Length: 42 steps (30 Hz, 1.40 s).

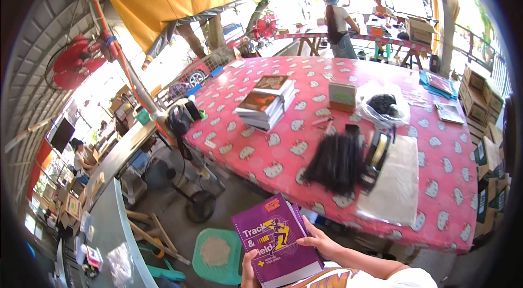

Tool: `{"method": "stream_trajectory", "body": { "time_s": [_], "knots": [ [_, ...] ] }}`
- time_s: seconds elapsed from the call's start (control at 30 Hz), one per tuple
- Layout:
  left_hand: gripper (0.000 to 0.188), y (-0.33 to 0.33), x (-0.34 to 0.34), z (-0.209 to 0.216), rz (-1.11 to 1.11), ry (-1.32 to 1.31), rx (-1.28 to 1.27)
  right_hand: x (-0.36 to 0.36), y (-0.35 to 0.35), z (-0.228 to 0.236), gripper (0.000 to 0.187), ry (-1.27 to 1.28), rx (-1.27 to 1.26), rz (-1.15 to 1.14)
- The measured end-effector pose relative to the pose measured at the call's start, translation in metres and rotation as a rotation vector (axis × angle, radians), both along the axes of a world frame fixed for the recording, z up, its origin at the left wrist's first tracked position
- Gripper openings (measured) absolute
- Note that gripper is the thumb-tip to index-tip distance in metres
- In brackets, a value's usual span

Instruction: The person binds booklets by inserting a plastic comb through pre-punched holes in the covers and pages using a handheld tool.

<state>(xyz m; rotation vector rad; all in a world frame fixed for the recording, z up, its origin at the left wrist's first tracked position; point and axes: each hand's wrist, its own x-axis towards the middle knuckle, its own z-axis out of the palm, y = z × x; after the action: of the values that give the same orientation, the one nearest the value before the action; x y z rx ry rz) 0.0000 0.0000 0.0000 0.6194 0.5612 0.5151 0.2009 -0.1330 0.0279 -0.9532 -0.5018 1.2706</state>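
A purple book (275,250) with a runner figure on its cover is held in front of me over the floor, near the table's front edge. It looks thick, perhaps several copies together; pale page edges show at its right and bottom. My left hand (249,270) grips its lower left edge, thumb on the cover. On the right side my right hand (318,240) clasps the edge, its thumb lying over the front. Most fingers of both hands are hidden behind the book.
A pink table (305,81) patterned with white cat heads carries a book stack (261,105), black strips (335,163), a plastic bag (381,104) and a cream sheet (389,187). A green stool (218,255) stands left of me. Cartons (482,89) are piled right; people work farther off.
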Motion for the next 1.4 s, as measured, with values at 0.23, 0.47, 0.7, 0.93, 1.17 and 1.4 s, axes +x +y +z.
{"method": "stream_trajectory", "body": {
  "time_s": [0.23, 0.47, 0.7, 0.93, 1.17, 1.4],
  "knots": [
    [0.052, 0.168, 0.127, 0.096, -0.044, -0.030, 0.104, 0.103, 0.165, 0.052, 0.097, -0.070, -0.025, -0.053],
    [0.039, 0.379, 0.257, 0.146, -0.219, 0.167, 0.423, 0.205, 0.336, 0.070, 0.086, -0.164, 0.138, -0.366],
    [0.057, 0.553, 0.459, 0.173, -0.672, -0.147, 0.290, 0.337, 0.477, 0.105, 0.047, -0.045, 0.252, -0.603],
    [0.074, 0.634, 0.535, 0.097, -0.658, 0.235, 0.826, 0.397, 0.534, 0.025, 0.059, -0.295, -0.139, -0.748],
    [0.092, 0.647, 0.507, 0.064, -0.233, 0.208, 0.898, 0.377, 0.476, -0.001, 0.068, -0.580, -0.355, -0.920],
    [0.028, 0.606, 0.178, -0.053, 1.282, 0.864, 1.026, 0.282, 0.370, -0.069, 0.060, -1.591, -0.886, -0.467]
  ]
}}
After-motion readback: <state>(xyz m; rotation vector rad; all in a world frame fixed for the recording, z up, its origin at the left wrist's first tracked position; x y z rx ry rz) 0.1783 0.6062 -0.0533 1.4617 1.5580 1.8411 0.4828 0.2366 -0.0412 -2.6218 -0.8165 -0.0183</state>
